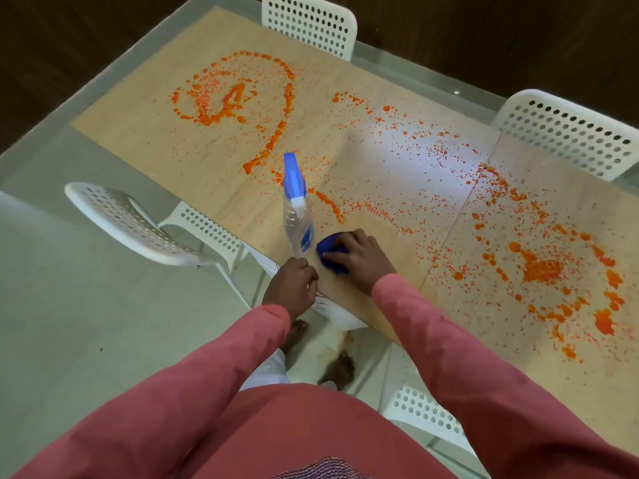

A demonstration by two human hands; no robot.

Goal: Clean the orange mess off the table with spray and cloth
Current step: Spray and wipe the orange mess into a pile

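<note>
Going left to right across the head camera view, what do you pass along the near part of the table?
White chair → left hand → spray bottle → right hand on the blue cloth → orange blotch.

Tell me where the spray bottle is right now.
The spray bottle stands upright near the table's near edge, just left of the blue cloth under the right hand, with the left hand just below it.

The pale wooden table (193, 146) carries orange mess (228, 98) spattered from upper left to lower right, an upright clear spray bottle (298, 219) and a blue cloth (330, 252) near its lower-centre edge.
</note>
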